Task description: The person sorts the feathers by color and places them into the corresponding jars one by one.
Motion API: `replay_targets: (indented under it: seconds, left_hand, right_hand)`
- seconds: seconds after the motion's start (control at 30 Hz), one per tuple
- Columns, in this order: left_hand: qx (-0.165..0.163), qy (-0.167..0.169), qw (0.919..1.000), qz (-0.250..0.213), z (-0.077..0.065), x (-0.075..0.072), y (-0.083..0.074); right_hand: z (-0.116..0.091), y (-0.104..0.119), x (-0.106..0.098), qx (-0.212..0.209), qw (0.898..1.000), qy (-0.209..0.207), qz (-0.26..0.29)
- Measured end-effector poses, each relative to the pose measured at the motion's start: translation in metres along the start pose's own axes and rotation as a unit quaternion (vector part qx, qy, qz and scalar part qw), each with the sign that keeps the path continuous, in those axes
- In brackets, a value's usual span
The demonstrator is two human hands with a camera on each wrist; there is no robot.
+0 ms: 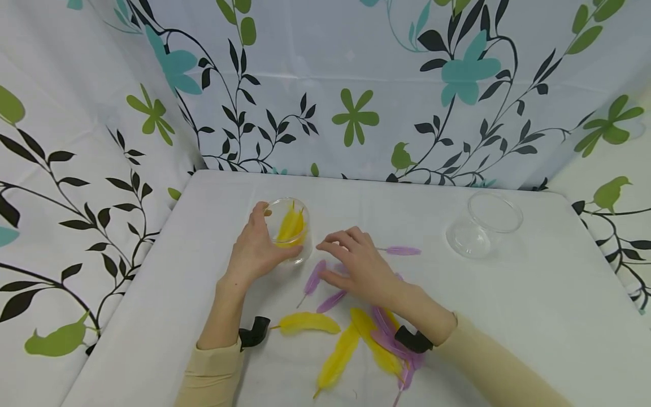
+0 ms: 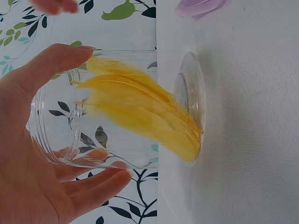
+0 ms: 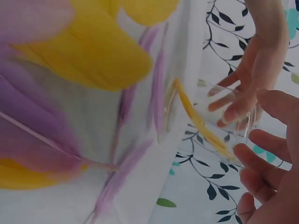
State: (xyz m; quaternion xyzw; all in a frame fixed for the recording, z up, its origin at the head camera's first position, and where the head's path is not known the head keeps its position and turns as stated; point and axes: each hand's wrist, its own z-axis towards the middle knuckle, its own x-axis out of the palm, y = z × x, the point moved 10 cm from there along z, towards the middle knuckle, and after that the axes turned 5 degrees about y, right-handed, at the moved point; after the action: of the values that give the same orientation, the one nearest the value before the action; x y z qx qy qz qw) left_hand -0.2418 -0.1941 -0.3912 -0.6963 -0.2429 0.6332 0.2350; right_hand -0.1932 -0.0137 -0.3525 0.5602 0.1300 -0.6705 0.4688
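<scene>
A clear plastic cup (image 1: 296,259) stands on the white table, and my left hand (image 1: 258,250) grips its side, thumb and fingers around it. Yellow feathers (image 2: 140,109) lean inside, their quill tips near the rim. My right hand (image 1: 363,267) hovers just right of the cup, fingers loosely bent and holding nothing. Beneath and around that hand lie purple feathers (image 1: 314,277), some partly hidden by it. Closer to me, loose yellow feathers (image 1: 338,357) lie beside and overlap more purple ones (image 3: 35,109).
Another clear cup (image 1: 469,238) stands at the right side of the table. A single purple feather (image 1: 403,250) lies beyond my right hand. A patterned curtain (image 1: 305,73) hangs behind the table's far edge and along the left.
</scene>
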Motion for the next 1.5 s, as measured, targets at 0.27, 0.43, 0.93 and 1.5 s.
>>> replay_targets:
  seconds: [0.27,0.43,0.93,1.5]
  left_hand:
    - [0.002,-0.002,1.0,0.0,0.0,-0.001,0.001]
    - [-0.002,0.0,1.0,0.001,0.0,-0.001,0.001]
    - [-0.002,0.0,1.0,-0.001,0.0,0.0,0.001]
    - [-0.003,0.002,1.0,-0.006,0.0,0.0,0.001]
  right_hand:
    - [-0.021,0.02,0.043,-0.027,0.994,0.102,-0.012]
    - [-0.032,0.028,0.066,-0.036,0.986,0.16,-0.031]
    - [-0.04,0.041,0.091,-0.062,0.98,0.178,-0.065]
    - [-0.037,0.048,0.074,-0.106,0.986,0.117,-0.051]
